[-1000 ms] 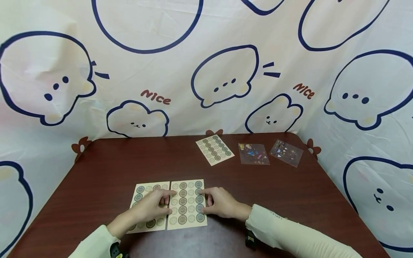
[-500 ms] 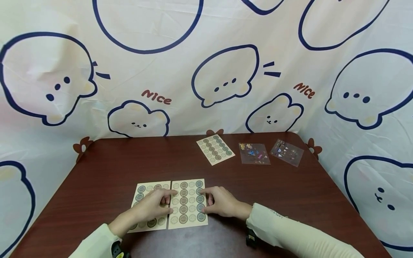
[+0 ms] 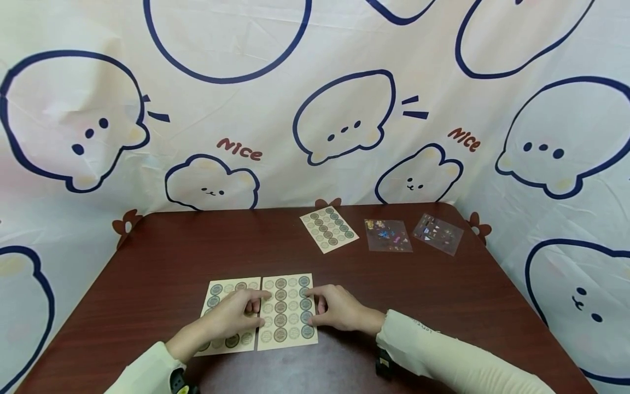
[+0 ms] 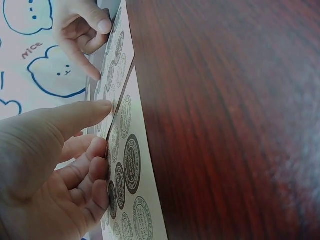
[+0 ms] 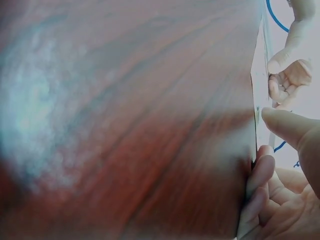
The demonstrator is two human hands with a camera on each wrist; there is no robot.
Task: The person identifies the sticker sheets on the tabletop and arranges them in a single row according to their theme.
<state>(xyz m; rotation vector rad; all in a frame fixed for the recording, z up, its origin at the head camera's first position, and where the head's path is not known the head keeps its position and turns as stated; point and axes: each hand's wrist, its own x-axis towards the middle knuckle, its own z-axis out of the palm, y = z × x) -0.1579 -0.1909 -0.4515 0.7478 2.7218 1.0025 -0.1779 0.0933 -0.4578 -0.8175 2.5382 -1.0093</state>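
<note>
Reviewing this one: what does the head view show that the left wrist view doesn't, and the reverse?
Only the head view shows the third sheet at the back, the middle clear sheet, the far-right clear sheet and the person's right sleeve; I cannot make these out from the left wrist.

Only the left wrist view shows the left hand from its palm side, and the ring of lettering on printed circles, too blurred to read.

Both show the right hand, left sheet, right sheet, table and cartoon backdrop.
</note>
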